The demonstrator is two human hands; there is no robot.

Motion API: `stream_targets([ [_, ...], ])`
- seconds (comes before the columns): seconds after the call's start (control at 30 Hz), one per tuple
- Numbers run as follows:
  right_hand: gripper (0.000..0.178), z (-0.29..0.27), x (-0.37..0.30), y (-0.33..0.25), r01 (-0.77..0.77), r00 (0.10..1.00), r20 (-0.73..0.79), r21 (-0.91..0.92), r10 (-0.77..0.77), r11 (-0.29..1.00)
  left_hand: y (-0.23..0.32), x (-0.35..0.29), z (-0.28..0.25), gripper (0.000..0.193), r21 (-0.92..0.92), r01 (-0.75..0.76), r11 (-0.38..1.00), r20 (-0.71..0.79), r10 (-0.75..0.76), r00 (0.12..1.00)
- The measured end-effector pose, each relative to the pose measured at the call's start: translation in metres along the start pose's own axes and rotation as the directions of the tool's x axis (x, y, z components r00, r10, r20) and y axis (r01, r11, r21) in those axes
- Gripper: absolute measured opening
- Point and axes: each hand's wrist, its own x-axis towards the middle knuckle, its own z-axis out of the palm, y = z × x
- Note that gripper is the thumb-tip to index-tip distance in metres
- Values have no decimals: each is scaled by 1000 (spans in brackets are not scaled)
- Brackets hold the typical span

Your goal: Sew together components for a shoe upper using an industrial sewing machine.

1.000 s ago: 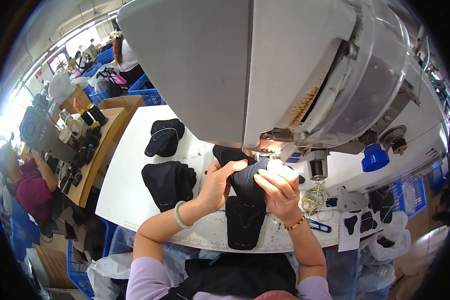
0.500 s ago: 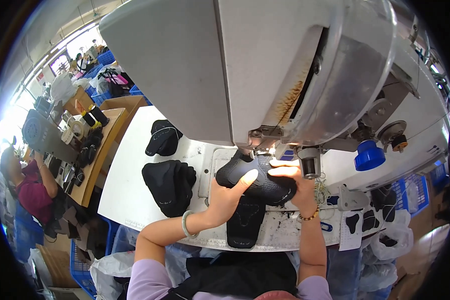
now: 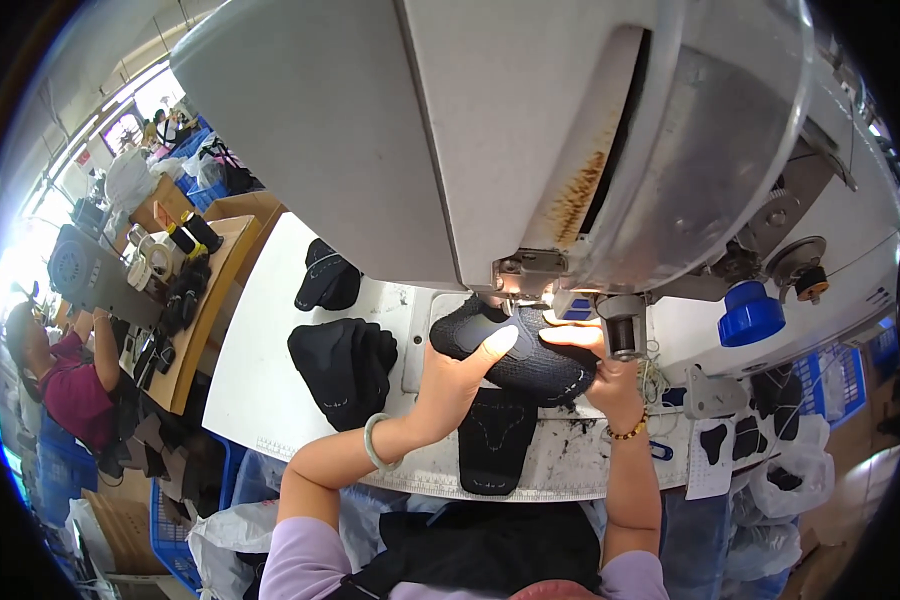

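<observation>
A black textured shoe upper (image 3: pixel 538 368) with a smooth grey patch lies bunched beneath the needle area of a large white sewing machine (image 3: pixel 530 275). My left hand (image 3: pixel 455 385) grips its left side, thumb pressed on top and the other fingers hidden behind. On the right edge, my right hand (image 3: pixel 610 378) holds the same upper, with fingers stretched over its top. Just below, on the white table (image 3: pixel 270 350), rests a flat black piece (image 3: pixel 495 445) with pale stitched lines. Stacked black pieces (image 3: pixel 340 370) lie left of my left hand, and a smaller black pile (image 3: pixel 327 278) sits farther back.
A thread bobbin (image 3: pixel 621 335) and a blue knob (image 3: pixel 750 314) hang from the machine's right side. Loose thread lies near my right wrist. At far left, a co-worker (image 3: pixel 75 380) sits by a wooden bench (image 3: pixel 215 300). Blue baskets (image 3: pixel 820 385) and plastic bags flank the table.
The view has shifted slightly, so the table and pieces appear a little farther right. Both hands keep their hold, and the upper has turned slightly under the machine.
</observation>
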Motion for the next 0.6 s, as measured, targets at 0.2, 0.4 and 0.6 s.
stream_targets([
  [0.2, 28, -2, 15, -21, 68, 997, 37, -98, -65, 993, -4, 8, -7, 19, -51, 3, 999, -29, -4, 1000],
  [0.4, 33, 2, 18, -28, 139, 990, 6, -175, -140, 975, -6, 13, -13, 15, -72, 69, 995, 7, -68, 998],
  [0.6, 37, 11, 20, -40, 211, 973, -14, -345, -230, 915, -6, 20, -17, 13, -161, 149, 976, 5, -150, 989],
])
